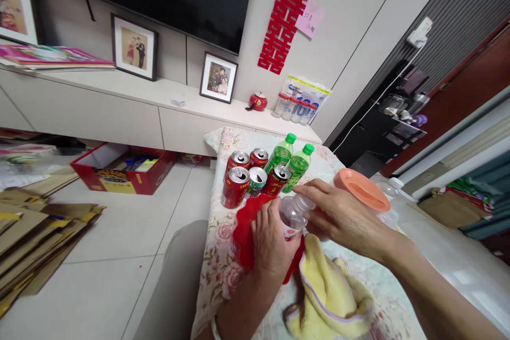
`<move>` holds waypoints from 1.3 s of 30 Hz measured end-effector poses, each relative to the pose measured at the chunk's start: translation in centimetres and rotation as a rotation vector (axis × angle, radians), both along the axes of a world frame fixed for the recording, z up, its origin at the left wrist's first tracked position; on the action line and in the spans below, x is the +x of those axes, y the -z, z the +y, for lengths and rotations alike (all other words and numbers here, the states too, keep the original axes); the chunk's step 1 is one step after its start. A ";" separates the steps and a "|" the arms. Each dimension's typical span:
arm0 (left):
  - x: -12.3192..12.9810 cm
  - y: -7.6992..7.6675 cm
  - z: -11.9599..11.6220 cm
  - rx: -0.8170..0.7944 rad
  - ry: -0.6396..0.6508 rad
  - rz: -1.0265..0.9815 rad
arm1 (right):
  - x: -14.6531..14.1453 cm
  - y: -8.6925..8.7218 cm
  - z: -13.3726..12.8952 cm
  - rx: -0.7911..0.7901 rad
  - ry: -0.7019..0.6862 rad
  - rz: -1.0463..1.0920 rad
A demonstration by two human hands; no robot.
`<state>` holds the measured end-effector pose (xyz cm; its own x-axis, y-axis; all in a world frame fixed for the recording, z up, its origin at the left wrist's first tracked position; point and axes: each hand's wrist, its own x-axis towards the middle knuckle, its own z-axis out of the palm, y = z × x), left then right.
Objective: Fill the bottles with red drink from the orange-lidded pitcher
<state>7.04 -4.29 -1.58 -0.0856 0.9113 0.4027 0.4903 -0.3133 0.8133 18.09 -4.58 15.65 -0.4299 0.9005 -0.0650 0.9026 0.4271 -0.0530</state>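
Note:
A clear plastic bottle (pixel 292 213) with a partly visible label is held over a red scalloped tray (pixel 246 223). Wrapped around its body is my left hand (pixel 271 236). The fingers of my right hand (pixel 332 212) close around the bottle's neck end; whether a cap is there I cannot make out. Just beyond the tray stand several drink cans, among them a red can (pixel 235 188), a green-and-white can (pixel 256 181) and a dark red can (pixel 277 180). Two green-capped bottles (pixel 298 167) stand behind them. A yellow cloth (pixel 332 289) lies crumpled below my right hand.
The table has a flowered tablecloth (pixel 227 244). An orange-lidded container (pixel 362 189) sits at its right side. Beyond is a low cabinet (pixel 119 101) with framed photos, a red pot (pixel 258 101) and small jars. A red box (pixel 123 172) and flattened cardboard (pixel 35 239) lie on the floor left.

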 end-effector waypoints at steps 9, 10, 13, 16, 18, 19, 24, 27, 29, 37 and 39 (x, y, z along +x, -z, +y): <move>0.1 0.1 0.0 0.014 -0.012 -0.013 | 0.2 0.5 -0.1 0.058 0.081 0.013; 0.1 0.1 -0.1 0.014 -0.012 -0.008 | 0.3 0.3 -0.2 0.043 0.047 0.067; 0.0 0.0 -0.1 0.010 -0.013 0.013 | 0.7 0.0 -0.4 0.009 -0.042 0.155; -0.1 -0.1 -0.1 0.006 -0.013 0.026 | 0.8 0.4 0.0 0.048 -0.025 0.140; -0.1 -0.1 -0.1 -0.001 -0.014 0.030 | 0.8 0.8 0.2 0.096 0.032 0.107; -0.1 -0.1 -0.1 -0.004 -0.016 0.031 | 0.8 0.9 0.3 0.114 0.058 0.095; 0.0 0.0 -0.1 0.014 -0.027 0.032 | 1.1 0.6 -0.1 0.092 -0.014 0.199; 0.0 0.0 0.0 0.013 -0.024 0.035 | 1.3 0.5 -0.3 0.075 -0.064 0.233; 0.0 0.0 0.0 0.008 -0.019 0.031 | 1.2 0.7 -0.1 0.077 -0.040 0.210; -0.1 -0.1 -0.2 -0.010 -0.016 0.024 | 1.3 1.2 0.2 0.125 0.013 0.202; -0.1 -0.2 -0.2 -0.006 -0.014 0.031 | 1.5 1.2 0.0 0.100 -0.040 0.241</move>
<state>6.98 -4.51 -1.42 -0.0864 0.9126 0.3996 0.5194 -0.3010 0.7998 19.60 -4.54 14.50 -0.4576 0.8793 0.1323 0.8515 0.4762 -0.2195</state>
